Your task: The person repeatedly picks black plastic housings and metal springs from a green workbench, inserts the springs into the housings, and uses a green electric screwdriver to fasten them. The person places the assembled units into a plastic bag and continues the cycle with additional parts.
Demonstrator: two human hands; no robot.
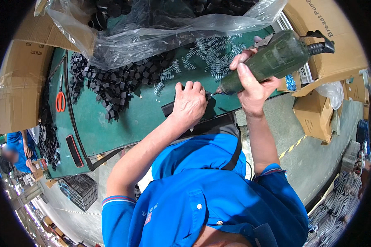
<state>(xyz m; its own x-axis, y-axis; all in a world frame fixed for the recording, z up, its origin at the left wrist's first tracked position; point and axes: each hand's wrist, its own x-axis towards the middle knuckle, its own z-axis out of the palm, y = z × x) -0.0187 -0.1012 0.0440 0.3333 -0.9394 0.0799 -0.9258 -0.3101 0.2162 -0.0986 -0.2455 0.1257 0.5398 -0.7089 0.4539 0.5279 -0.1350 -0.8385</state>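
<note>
My right hand point(254, 88) is wrapped round a dark green electric screwdriver point(272, 59), held tilted with its bit pointing down and left. Beneath my left hand point(189, 103), a black block-like part point(167, 109) is pressed against the green tabletop point(146, 117). The fingers curl over this part and cover most of it. The screwdriver's tip is close beside the left fingertips; whether it touches the part I cannot tell. Just beyond my hands lie metal coil springs point(212, 53) in a loose pile. To their left spreads a heap of small black plastic pieces point(115, 84).
A clear plastic bag point(148, 45) with black parts lies at the back. Orange-handled scissors point(60, 101) and a red-edged black strip point(74, 150) are at the left. Cardboard boxes point(18, 88) flank the table. Another person point(18, 150) works at far left. A black crate point(80, 191) stands on the floor.
</note>
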